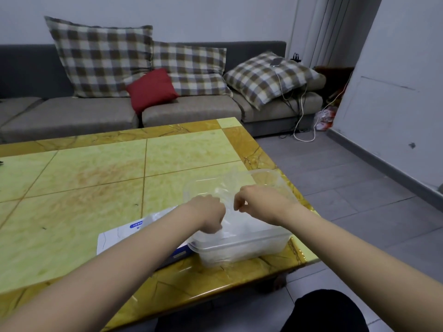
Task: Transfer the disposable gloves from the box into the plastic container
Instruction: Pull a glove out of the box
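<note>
Near the right front corner of the desk (96, 188) stood the clear plastic container (244, 250). Its near wall was plain to see, but its far rim was faint against the yellow marble pattern. Both hands were held over it, close together but not touching. The left hand (211, 216) had its fingers curled under, with the tips hidden behind the knuckles. The right hand (259, 202) had its fingers bent down with the thumb against them. Each was pinching the thin, see-through gloves (229, 188), which rose as a crumpled film between and behind the hands and hung down into the container. The film was so clear that it could not be told how many gloves there were, or where one ended. More pale film lay inside the container, blurred by its wall. The box (112, 236), white with blue print, lay flat on the desk just left of the container. The left forearm covered most of it, and its print was too small to read. Some clear film showed on top of it, but whether that came out of the box could not be told. Behind the desk stood a grey sofa (72, 113) with checked cushions (100, 58) and a red cushion (152, 88). White and black cables (300, 121) trailed from its right end to the tiled floor (347, 176).
</note>
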`<state>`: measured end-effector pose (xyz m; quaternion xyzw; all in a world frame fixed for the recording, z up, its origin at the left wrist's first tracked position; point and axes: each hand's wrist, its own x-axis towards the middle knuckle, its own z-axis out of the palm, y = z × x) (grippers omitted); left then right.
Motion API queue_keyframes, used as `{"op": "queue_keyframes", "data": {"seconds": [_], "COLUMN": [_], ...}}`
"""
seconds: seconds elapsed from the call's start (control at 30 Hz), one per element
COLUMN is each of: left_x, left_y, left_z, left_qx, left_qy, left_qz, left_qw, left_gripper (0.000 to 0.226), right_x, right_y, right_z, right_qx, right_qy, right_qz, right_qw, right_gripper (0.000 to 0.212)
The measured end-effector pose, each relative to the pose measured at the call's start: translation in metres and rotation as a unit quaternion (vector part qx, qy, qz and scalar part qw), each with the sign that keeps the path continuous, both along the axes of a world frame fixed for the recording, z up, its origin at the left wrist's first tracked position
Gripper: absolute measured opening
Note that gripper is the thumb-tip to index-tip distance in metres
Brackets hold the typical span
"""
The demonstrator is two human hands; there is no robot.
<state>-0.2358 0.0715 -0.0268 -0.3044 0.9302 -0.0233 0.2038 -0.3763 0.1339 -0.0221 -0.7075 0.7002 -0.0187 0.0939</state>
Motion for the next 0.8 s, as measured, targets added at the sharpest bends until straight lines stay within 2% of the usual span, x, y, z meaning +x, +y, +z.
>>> {"op": "queue_keyframes", "data": {"seconds": [0.07, 0.13, 0.23, 0.33, 0.47, 0.57, 0.63, 0.7, 0.8], "left_x": [-0.004, -0.011, -0.019, -0.021, -0.022, -0.021, -0.021, -0.02, -0.018], "left_y": [-0.004, -0.004, -0.003, -0.004, -0.011, -0.015, -0.015, -0.014, -0.014], "left_z": [-0.003, -0.014, -0.036, -0.045, -0.038, -0.033, -0.033, -0.033, -0.033], "left_qx": [-0.031, -0.018, 0.032, 0.069, 0.098, 0.121, 0.122, 0.117, 0.123], "left_qy": [0.075, 0.09, 0.01, -0.071, -0.115, -0.125, -0.13, -0.131, -0.13], "left_qz": [0.012, 0.031, 0.048, 0.061, 0.072, 0.074, 0.071, 0.064, 0.06], "left_qw": [0.997, 0.995, 0.998, 0.993, 0.986, 0.982, 0.981, 0.982, 0.982], "left_gripper": [0.027, 0.033, 0.051, 0.066, 0.08, 0.085, 0.083, 0.079, 0.07], "right_x": [-0.002, -0.004, -0.005, -0.01, -0.019, -0.021, -0.021, -0.018, -0.015], "right_y": [-0.003, -0.011, -0.02, -0.024, -0.028, -0.03, -0.028, -0.025, -0.022], "right_z": [-0.007, -0.019, -0.037, -0.047, -0.045, -0.041, -0.041, -0.041, -0.038], "right_qx": [0.026, 0.1, 0.189, 0.243, 0.311, 0.28, 0.253, 0.271, 0.282], "right_qy": [-0.005, -0.011, -0.012, 0.005, -0.007, -0.018, 0.012, 0.037, 0.025], "right_qz": [0.026, 0.036, 0.042, 0.034, -0.011, -0.045, -0.036, -0.021, -0.036], "right_qw": [0.999, 0.994, 0.981, 0.969, 0.95, 0.959, 0.967, 0.962, 0.958], "right_gripper": [0.031, 0.047, 0.061, 0.06, 0.06, 0.065, 0.067, 0.061, 0.054]}}
